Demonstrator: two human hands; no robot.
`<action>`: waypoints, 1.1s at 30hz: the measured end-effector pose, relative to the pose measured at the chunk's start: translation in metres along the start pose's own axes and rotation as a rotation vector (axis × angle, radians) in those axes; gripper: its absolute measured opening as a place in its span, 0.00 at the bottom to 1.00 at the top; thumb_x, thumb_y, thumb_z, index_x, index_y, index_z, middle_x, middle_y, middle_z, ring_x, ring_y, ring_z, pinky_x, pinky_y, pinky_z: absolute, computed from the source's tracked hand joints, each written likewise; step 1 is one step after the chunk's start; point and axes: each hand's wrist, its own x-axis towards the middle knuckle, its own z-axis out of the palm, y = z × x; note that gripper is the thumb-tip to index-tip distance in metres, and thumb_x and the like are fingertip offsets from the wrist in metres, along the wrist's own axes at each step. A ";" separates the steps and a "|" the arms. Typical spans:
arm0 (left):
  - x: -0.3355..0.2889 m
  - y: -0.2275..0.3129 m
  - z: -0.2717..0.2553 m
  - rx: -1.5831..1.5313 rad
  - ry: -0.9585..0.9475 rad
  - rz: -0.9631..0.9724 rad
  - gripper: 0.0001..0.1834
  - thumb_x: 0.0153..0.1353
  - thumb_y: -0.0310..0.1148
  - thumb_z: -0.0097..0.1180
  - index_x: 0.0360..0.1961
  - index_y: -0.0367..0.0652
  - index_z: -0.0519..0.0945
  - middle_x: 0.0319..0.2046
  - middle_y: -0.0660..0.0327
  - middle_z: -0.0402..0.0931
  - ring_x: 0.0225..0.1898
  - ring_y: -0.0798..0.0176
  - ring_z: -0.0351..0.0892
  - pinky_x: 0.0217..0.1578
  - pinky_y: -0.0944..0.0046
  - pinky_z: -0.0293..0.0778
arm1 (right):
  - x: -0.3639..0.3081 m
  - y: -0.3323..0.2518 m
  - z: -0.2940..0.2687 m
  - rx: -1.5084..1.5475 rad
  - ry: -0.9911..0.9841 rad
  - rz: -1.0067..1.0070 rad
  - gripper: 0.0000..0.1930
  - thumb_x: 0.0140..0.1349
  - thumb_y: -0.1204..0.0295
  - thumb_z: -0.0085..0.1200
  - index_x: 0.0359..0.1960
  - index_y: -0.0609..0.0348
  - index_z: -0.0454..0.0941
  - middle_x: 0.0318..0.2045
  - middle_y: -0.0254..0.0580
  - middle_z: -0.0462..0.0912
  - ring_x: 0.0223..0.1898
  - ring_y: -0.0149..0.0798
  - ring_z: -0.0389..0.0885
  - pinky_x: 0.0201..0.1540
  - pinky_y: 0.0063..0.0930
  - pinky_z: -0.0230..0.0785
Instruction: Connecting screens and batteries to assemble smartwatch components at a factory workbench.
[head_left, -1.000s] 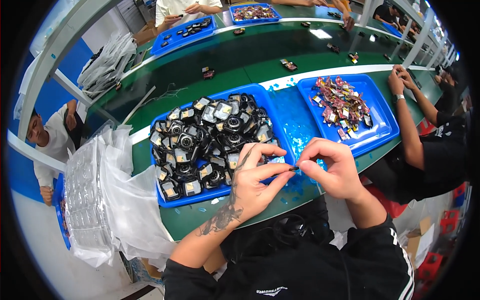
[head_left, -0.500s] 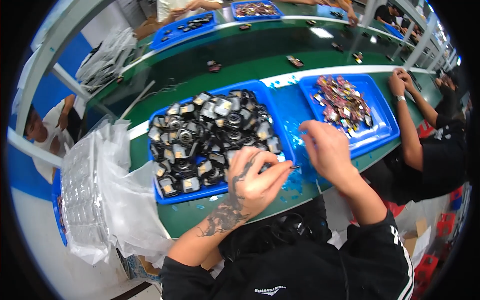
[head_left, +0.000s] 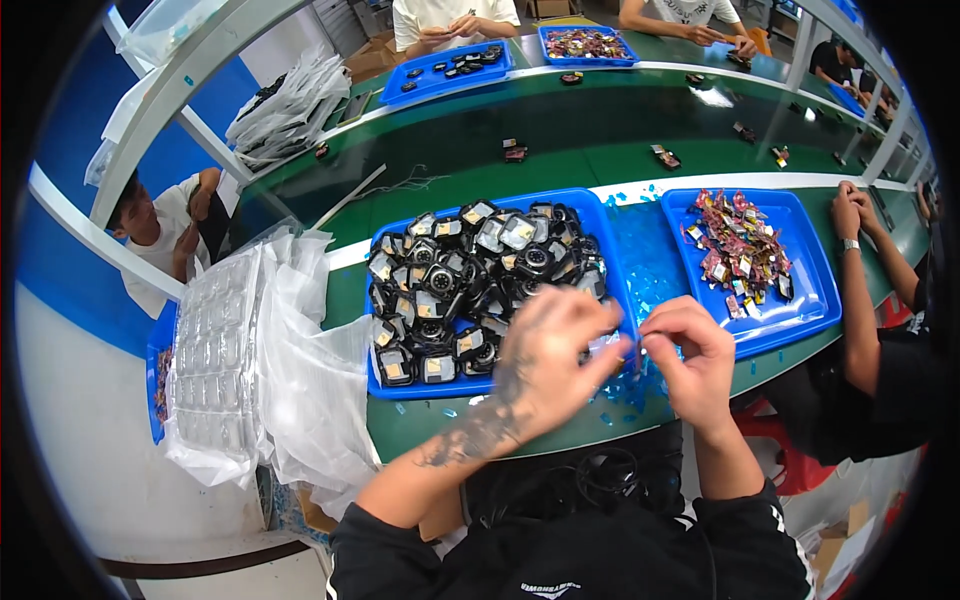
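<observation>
Six blue trays (head_left: 614, 255) in my sight: two near, two across far side, one at left edge, one far off at right. Black modules (head_left: 440, 280): dozens, heaped too deep for exact tally. Red-and-yellow pieces (head_left: 742, 248): dozens likewise, tangled. Loose parts (head_left: 514, 152) strewn between tray rows: at least seven. Plastic-wrapped stacks (head_left: 212, 365): two. White strip (head_left: 350, 196): one. Wearer's hands: two, left hand (head_left: 555, 355), right hand (head_left: 695, 365). Small dark piece (head_left: 640, 354) at right fingertips: one. Co-workers (head_left: 165, 238): at least five. Wristwatch (head_left: 850, 244): one.

Blue-and-white wall (head_left: 72, 268), long green workbench (head_left: 408, 424)
</observation>
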 end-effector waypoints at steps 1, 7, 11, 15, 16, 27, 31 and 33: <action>0.013 -0.011 -0.005 0.148 0.028 0.046 0.11 0.52 0.30 0.65 0.37 0.38 0.84 0.31 0.58 0.78 0.36 0.55 0.75 0.38 0.57 0.71 | -0.002 0.004 -0.003 -0.007 0.011 0.008 0.08 0.54 0.83 0.60 0.36 0.66 0.82 0.32 0.42 0.81 0.33 0.31 0.79 0.33 0.20 0.71; 0.061 -0.085 -0.030 0.794 -0.069 -0.118 0.11 0.56 0.35 0.62 0.38 0.41 0.84 0.36 0.55 0.78 0.42 0.52 0.75 0.45 0.54 0.72 | -0.010 -0.004 -0.013 0.123 0.076 0.132 0.09 0.58 0.84 0.57 0.41 0.69 0.82 0.32 0.43 0.81 0.31 0.31 0.81 0.35 0.19 0.72; 0.065 -0.088 -0.029 0.673 -0.043 -0.174 0.06 0.56 0.32 0.62 0.32 0.41 0.83 0.35 0.54 0.78 0.43 0.51 0.77 0.45 0.54 0.72 | -0.017 -0.006 -0.023 0.125 -0.005 0.201 0.10 0.57 0.85 0.57 0.41 0.69 0.83 0.32 0.43 0.81 0.32 0.31 0.80 0.35 0.20 0.72; 0.067 -0.081 -0.031 0.502 -0.063 -0.304 0.13 0.57 0.34 0.62 0.40 0.39 0.79 0.37 0.53 0.80 0.43 0.49 0.78 0.47 0.54 0.72 | -0.019 0.001 -0.024 0.142 -0.075 0.121 0.09 0.54 0.85 0.58 0.37 0.66 0.84 0.32 0.44 0.82 0.36 0.33 0.79 0.36 0.24 0.71; 0.065 -0.086 -0.030 0.554 -0.096 -0.247 0.16 0.57 0.36 0.63 0.43 0.39 0.79 0.39 0.53 0.79 0.45 0.50 0.77 0.48 0.54 0.72 | -0.018 0.002 -0.025 0.082 -0.071 0.095 0.08 0.54 0.85 0.58 0.36 0.67 0.85 0.32 0.44 0.82 0.35 0.33 0.80 0.37 0.24 0.72; 0.059 -0.080 -0.034 0.422 -0.079 -0.327 0.12 0.52 0.29 0.66 0.32 0.40 0.74 0.27 0.57 0.80 0.31 0.56 0.81 0.34 0.61 0.75 | -0.021 -0.002 -0.027 0.239 -0.064 0.296 0.08 0.58 0.84 0.56 0.39 0.68 0.84 0.34 0.44 0.80 0.31 0.32 0.79 0.35 0.22 0.71; 0.037 -0.036 -0.019 -0.275 0.087 -0.449 0.06 0.58 0.23 0.62 0.35 0.35 0.77 0.27 0.63 0.81 0.29 0.72 0.79 0.30 0.73 0.74 | -0.007 -0.004 -0.017 0.003 -0.124 0.054 0.12 0.56 0.83 0.58 0.42 0.63 0.84 0.29 0.41 0.81 0.29 0.30 0.79 0.33 0.22 0.70; 0.023 -0.021 -0.001 -0.635 0.005 -0.567 0.07 0.59 0.23 0.62 0.38 0.34 0.80 0.30 0.63 0.81 0.30 0.74 0.79 0.32 0.75 0.75 | 0.000 -0.020 -0.007 -0.073 -0.100 0.100 0.12 0.54 0.83 0.60 0.41 0.62 0.84 0.26 0.39 0.82 0.25 0.28 0.77 0.29 0.21 0.68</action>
